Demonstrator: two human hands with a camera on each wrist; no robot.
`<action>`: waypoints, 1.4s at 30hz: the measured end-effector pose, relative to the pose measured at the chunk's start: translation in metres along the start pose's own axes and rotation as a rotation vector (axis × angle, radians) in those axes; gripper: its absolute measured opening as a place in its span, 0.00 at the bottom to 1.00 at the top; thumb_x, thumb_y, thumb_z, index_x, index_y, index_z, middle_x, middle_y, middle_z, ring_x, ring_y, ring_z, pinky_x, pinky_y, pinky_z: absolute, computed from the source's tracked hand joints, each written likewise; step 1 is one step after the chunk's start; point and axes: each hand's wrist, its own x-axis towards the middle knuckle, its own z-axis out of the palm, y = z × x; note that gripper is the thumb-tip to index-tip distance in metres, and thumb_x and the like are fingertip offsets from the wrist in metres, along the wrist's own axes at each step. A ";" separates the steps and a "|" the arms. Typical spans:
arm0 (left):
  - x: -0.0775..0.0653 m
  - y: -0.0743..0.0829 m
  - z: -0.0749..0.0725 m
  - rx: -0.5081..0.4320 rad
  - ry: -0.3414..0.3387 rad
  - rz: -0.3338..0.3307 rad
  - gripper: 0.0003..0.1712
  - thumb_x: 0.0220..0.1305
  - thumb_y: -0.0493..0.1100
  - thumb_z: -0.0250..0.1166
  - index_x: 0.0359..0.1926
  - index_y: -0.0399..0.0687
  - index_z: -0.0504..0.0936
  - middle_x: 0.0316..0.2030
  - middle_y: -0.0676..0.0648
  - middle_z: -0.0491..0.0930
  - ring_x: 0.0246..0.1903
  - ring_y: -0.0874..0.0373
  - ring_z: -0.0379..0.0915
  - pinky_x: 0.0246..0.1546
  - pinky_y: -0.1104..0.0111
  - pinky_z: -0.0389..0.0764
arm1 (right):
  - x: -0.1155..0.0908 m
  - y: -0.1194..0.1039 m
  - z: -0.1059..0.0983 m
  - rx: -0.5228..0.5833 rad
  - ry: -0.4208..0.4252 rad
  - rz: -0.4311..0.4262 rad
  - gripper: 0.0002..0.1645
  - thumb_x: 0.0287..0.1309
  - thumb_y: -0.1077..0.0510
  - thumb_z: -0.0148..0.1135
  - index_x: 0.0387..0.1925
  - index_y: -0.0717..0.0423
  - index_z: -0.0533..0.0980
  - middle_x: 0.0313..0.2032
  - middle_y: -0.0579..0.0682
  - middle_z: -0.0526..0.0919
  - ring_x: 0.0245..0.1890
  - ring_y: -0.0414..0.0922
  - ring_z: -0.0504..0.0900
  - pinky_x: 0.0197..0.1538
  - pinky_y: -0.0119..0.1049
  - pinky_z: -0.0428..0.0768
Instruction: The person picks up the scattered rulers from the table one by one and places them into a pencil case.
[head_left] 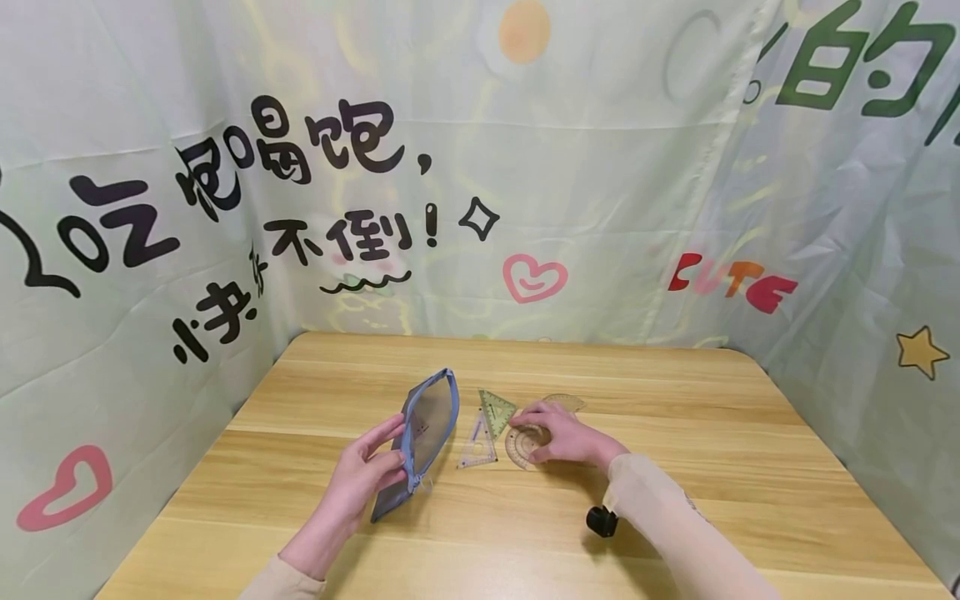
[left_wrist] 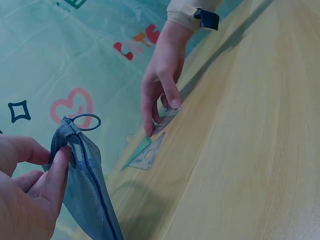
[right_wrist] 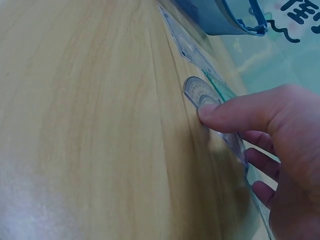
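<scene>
My left hand (head_left: 356,475) pinches the edge of a see-through pencil pouch (head_left: 433,425) with a blue zipper, held tilted with its mouth gaping. In the left wrist view, the thumb and fingertips grip the rim of the pouch (left_wrist: 90,182) near a cord loop. Low over the table, my right hand (head_left: 570,435) pinches a clear round protractor (head_left: 517,450); the right wrist view has the thumb on the protractor (right_wrist: 197,90). Left of this hand lie a green set square (head_left: 496,408) and a clear set square (head_left: 472,454), partly overlapping. Behind it is a clear semicircular protractor (head_left: 568,402), partly hidden.
The wooden table (head_left: 300,433) has printed fabric curtains (head_left: 465,167) behind it and along both sides. A small black device (head_left: 602,521) sits at the right wrist, by the sleeve.
</scene>
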 end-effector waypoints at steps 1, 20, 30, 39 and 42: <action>0.000 0.000 0.000 -0.001 -0.001 0.000 0.37 0.61 0.30 0.58 0.72 0.46 0.66 0.71 0.38 0.65 0.38 0.64 0.81 0.39 0.74 0.84 | 0.000 0.000 0.000 0.003 -0.003 0.003 0.39 0.47 0.58 0.72 0.64 0.50 0.74 0.64 0.55 0.71 0.66 0.59 0.64 0.68 0.70 0.57; 0.001 -0.001 0.000 -0.015 -0.004 -0.007 0.36 0.61 0.30 0.58 0.72 0.46 0.66 0.71 0.39 0.65 0.37 0.65 0.81 0.39 0.74 0.85 | 0.002 -0.006 -0.004 0.091 -0.016 0.025 0.28 0.51 0.63 0.72 0.56 0.51 0.78 0.55 0.52 0.76 0.57 0.51 0.70 0.62 0.54 0.71; 0.001 -0.003 0.000 -0.015 0.003 -0.008 0.37 0.60 0.29 0.58 0.71 0.46 0.67 0.70 0.39 0.66 0.37 0.64 0.81 0.39 0.74 0.85 | -0.001 -0.004 -0.001 0.155 0.002 -0.014 0.26 0.51 0.63 0.72 0.54 0.57 0.78 0.49 0.53 0.78 0.49 0.48 0.72 0.54 0.42 0.74; 0.001 -0.002 0.000 -0.002 0.005 -0.014 0.37 0.60 0.30 0.58 0.71 0.48 0.67 0.71 0.41 0.66 0.39 0.62 0.81 0.41 0.73 0.85 | -0.003 -0.003 -0.001 0.160 0.029 -0.025 0.25 0.50 0.63 0.73 0.52 0.55 0.78 0.46 0.53 0.79 0.45 0.47 0.70 0.50 0.39 0.73; 0.001 -0.001 0.000 -0.006 0.002 -0.010 0.37 0.60 0.30 0.58 0.71 0.48 0.67 0.71 0.40 0.66 0.38 0.63 0.81 0.40 0.74 0.85 | -0.003 -0.004 -0.001 0.147 0.041 -0.016 0.25 0.51 0.63 0.73 0.52 0.55 0.78 0.45 0.52 0.79 0.44 0.46 0.71 0.49 0.37 0.73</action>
